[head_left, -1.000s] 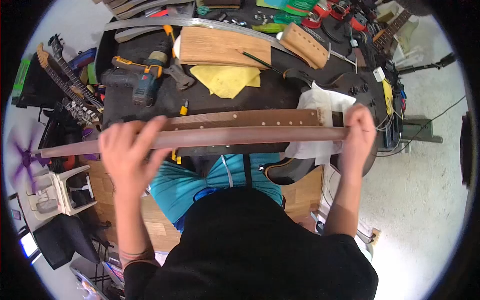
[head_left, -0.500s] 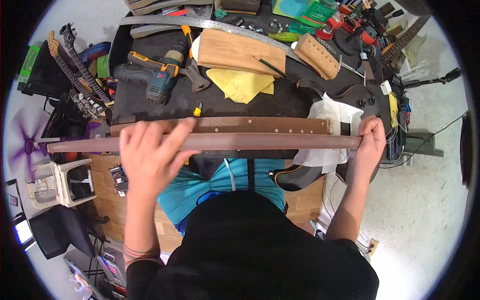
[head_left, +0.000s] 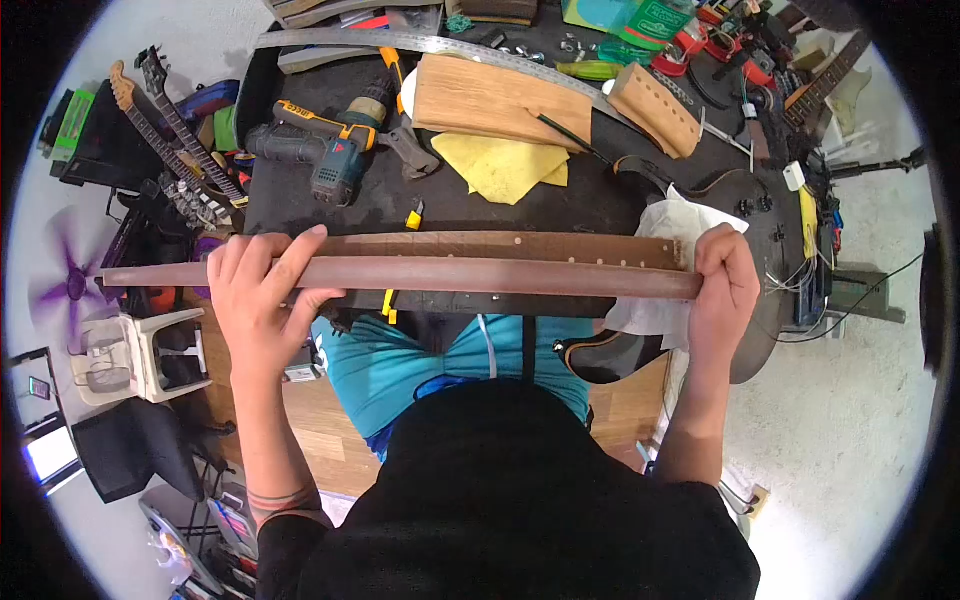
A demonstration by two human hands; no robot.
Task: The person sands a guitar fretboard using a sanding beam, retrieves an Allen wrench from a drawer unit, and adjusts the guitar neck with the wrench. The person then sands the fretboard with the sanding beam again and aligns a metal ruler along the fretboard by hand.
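Note:
A long reddish-brown sanding beam (head_left: 480, 275) stretches across the middle of the view, held at both sides. My left hand (head_left: 262, 295) grips it left of centre, thumb below and fingers over the top. Around its right end my right hand (head_left: 725, 280) is closed. Just behind the beam, and partly covered by it, lies a brown guitar fretboard (head_left: 560, 245) with pale dot inlays. White paper (head_left: 650, 315) covers part of a dark guitar body (head_left: 615, 357) beneath the right end. Contact between beam and fretboard is hard to make out.
On the dark workbench (head_left: 290, 215) are a drill (head_left: 340, 165), a yellow cloth (head_left: 500, 165), a wood block (head_left: 490, 100) with a pencil (head_left: 570, 135), a drilled wood piece (head_left: 655, 110) and a long metal ruler (head_left: 480, 52). A purple fan (head_left: 75, 285) stands left, near the beam's end.
Both hands have shifted left with the sanding beam, which slid left relative to the fretboard. The head view has moved slightly, so the bench items appear further right.

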